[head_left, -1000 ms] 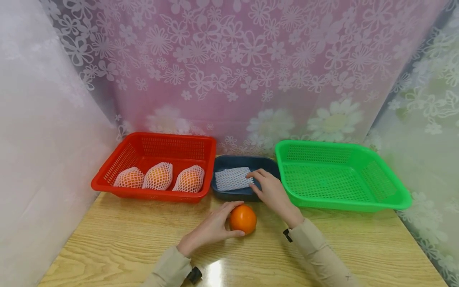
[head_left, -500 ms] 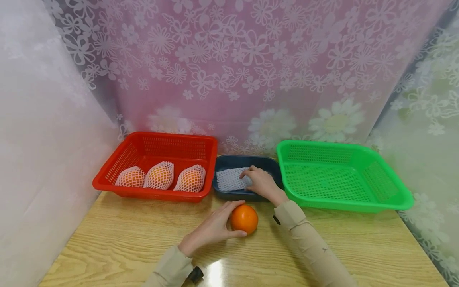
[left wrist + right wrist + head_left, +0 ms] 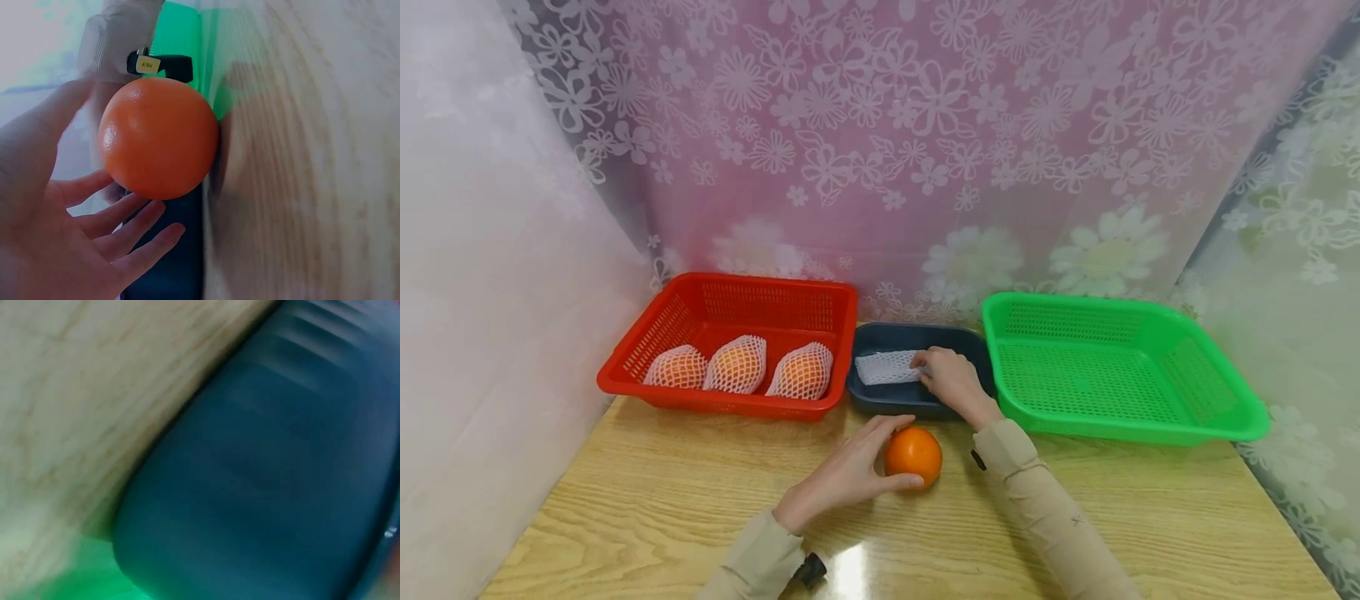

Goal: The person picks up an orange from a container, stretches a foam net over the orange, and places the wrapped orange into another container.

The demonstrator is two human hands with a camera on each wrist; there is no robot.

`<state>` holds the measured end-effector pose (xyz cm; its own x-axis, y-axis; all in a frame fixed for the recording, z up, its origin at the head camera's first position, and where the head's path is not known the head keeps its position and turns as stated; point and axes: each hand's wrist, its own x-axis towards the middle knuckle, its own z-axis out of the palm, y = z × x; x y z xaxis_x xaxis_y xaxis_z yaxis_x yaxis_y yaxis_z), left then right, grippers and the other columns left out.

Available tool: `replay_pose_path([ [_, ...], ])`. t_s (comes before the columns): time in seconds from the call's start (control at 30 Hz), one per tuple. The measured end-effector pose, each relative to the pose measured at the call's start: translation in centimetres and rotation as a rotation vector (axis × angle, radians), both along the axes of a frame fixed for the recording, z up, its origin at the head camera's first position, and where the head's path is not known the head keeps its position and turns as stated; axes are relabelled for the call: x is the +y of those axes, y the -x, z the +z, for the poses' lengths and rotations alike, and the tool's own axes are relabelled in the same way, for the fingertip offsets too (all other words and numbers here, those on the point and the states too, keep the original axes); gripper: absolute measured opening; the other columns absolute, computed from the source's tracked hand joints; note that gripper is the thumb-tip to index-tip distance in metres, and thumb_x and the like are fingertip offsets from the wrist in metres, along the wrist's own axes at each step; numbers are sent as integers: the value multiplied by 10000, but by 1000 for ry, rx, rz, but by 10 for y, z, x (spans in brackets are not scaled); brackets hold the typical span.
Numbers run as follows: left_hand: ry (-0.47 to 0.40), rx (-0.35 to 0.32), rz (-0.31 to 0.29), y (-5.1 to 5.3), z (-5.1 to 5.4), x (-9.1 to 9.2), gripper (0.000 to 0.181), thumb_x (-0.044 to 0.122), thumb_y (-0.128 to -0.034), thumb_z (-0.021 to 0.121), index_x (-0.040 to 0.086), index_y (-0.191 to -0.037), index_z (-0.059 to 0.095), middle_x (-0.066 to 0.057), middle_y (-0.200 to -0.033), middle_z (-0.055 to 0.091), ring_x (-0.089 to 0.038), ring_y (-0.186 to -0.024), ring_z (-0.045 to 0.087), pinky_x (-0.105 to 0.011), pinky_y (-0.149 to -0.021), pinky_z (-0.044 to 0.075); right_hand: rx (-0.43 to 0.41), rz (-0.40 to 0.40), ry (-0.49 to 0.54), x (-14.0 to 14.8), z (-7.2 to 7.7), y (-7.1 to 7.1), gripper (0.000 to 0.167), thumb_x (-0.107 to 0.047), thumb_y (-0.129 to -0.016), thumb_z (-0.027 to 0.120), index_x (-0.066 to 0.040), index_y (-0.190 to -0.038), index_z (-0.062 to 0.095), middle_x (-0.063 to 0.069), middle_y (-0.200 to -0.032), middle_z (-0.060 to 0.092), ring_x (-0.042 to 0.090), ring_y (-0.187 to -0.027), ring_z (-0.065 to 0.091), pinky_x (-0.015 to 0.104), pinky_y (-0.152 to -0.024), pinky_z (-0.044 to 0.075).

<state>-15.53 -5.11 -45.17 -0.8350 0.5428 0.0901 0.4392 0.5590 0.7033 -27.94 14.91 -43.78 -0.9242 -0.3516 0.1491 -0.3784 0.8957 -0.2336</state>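
On the table lies a bare orange [image 3: 913,457]. My left hand [image 3: 842,475] is beside it, thumb and fingers spread loosely around its left side. In the left wrist view the fingers [image 3: 134,228] are fairly straight and come close to the orange [image 3: 159,139]; whether they touch is hard to tell. My right hand [image 3: 951,379] reaches into the dark blue tray [image 3: 925,408] and pinches the right end of a flat white foam net sleeve [image 3: 886,367]. The right wrist view shows mainly the tray's outer wall [image 3: 250,469], blurred; the right fingers are out of sight there.
Left of the tray stands a red basket [image 3: 715,403] with three net-wrapped oranges [image 3: 735,367] inside. A green basket [image 3: 1138,429] stands at the right, beside the tray. A flowered curtain [image 3: 880,167] hangs behind the wooden table [image 3: 662,500].
My right hand has moved onto the foam net sleeve's right end and taken hold of it. The sleeve now looks narrower and tilted. My left hand stays by the orange.
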Motion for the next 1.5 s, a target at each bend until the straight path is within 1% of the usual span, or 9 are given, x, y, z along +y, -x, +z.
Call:
replay_pose_path([
  [0.17, -115, 7, 44, 1, 4, -1, 620, 515, -990, 596, 168, -1492, 484, -23, -1462, 524, -233, -1266, 550, -463, -1037, 493, 98, -75, 159, -2, 18, -14, 151, -171, -963, 710, -110, -1100, 730, 77, -1026, 744, 211, -664, 652, 331, -575, 559],
  [0.37, -332, 49, 151, 5, 8, 1, 365, 305, -1070, 518, 103, -1361, 607, -72, -1326, 648, -197, -1171, 635, -389, -952, 557, 187, -32, 369, 4, 42, -37, 166, -173, -969, 704, -111, -1123, 686, 88, -1048, 742, 246, -826, 717, 385, -694, 597],
  [0.57, -570, -88, 197, 10, 17, 7, 330, 212, -1076, 511, 20, -1327, 605, -195, -1268, 663, -326, -1122, 665, -454, -946, 554, 219, 3, 565, 10, 57, -59, 165, -123, -961, 706, -86, -1113, 653, 109, -1062, 724, 281, -909, 737, 431, -787, 609],
  [0.73, -813, -361, 173, 17, 27, 11, 522, 341, -1114, 380, -34, -1471, 439, -272, -1397, 558, -419, -1245, 584, -438, -1002, 525, 135, 58, 778, 10, 60, -80, 190, -97, -963, 696, -59, -1134, 622, 129, -1113, 688, 297, -935, 742, 373, -776, 614],
  [0.9, -1054, -627, 201, 20, 32, 11, 634, 484, -1090, 358, -5, -1491, 408, -183, -1408, 561, -352, -1302, 548, -391, -1060, 488, 57, 121, 916, 9, 50, -95, 215, -69, -971, 676, -39, -1168, 596, 149, -1125, 680, 275, -935, 741, 267, -782, 600],
  [1.03, -1186, -758, 202, 22, 32, 11, 589, 463, -1081, 408, 26, -1475, 419, -64, -1294, 604, -266, -1215, 577, -397, -1088, 464, 10, 145, 986, 7, 42, -102, 289, -45, -968, 673, -11, -1241, 586, 193, -1154, 700, 247, -926, 743, 268, -787, 600],
  [1.23, -1279, -801, 214, 25, 29, 11, 552, 397, -1082, 457, 60, -1515, 396, -13, -1324, 589, -188, -1173, 563, -421, -1148, 394, -73, 170, 1039, 6, 34, -106, 423, -21, -962, 671, 15, -1363, 542, 248, -1230, 668, 203, -944, 739, 361, -800, 609],
  [1.37, -1324, -797, 238, 25, 29, 8, 521, 347, -1094, 447, 46, -1515, 393, -31, -1359, 592, -184, -1193, 569, -388, -1137, 408, -188, 252, 1083, 8, 35, -107, 370, 11, -970, 642, 28, -1325, 539, 219, -1244, 643, 176, -982, 713, 396, -824, 606],
  [1.5, -1361, -833, 274, 25, 31, 6, 459, 332, -1092, 460, 64, -1464, 442, -10, -1264, 662, -146, -1123, 619, -300, -1027, 501, -338, 274, 1144, 9, 40, -110, 268, -90, -1050, 546, 38, -1285, 528, 183, -1232, 615, 184, -1030, 689, 414, -878, 591],
])
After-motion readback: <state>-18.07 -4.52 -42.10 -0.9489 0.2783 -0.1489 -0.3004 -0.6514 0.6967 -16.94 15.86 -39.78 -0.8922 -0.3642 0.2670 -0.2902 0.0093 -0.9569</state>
